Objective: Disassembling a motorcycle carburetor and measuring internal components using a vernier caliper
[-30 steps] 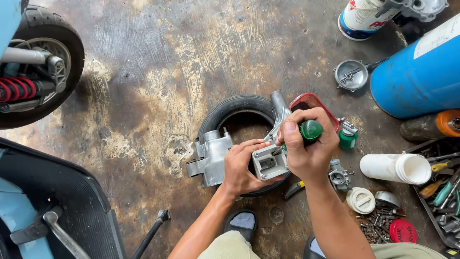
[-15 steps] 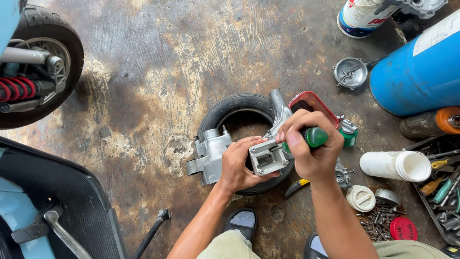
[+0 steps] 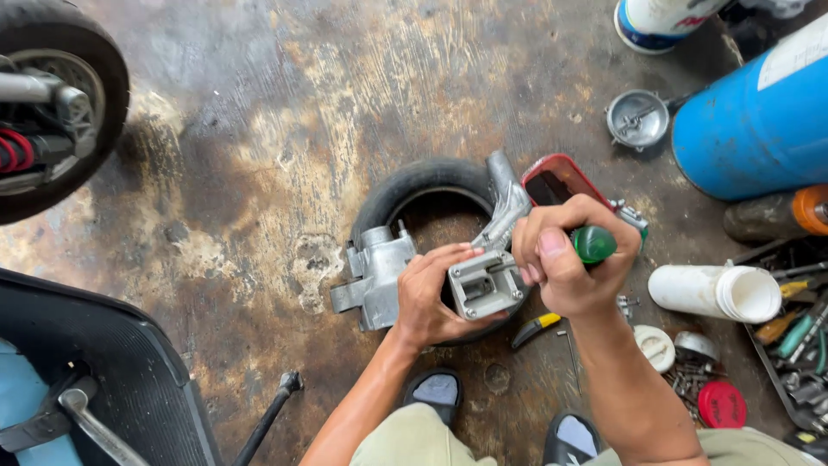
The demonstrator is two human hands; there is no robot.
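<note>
Aluminium casting (image 3: pixel 384 272), a grey engine-type part with a long neck, is lying across a small black tyre (image 3: pixel 414 185) on the stained concrete floor (image 3: pixel 259 129), directly under both hands. Far to the right of them a blue drum (image 3: pixel 759 121) is lying on its side, and nearer, a white plastic tube (image 3: pixel 711 292) is resting just right of the working hand. The left hand (image 3: pixel 431 298) is wrapping its grip around the square housing (image 3: pixel 485 285) at the casting's near end, fingers closed on it and pinning it against the tyre. The right hand (image 3: pixel 569 259) is closing its grip on a green-handled screwdriver (image 3: pixel 593 244), whose shaft is pointing left into the housing; the tip is hidden behind the fingers. Doing this well probably means keeping the shaft square to the fastener, pressing inward while turning, and holding the housing firmly so it is not rocking on the tyre.
</note>
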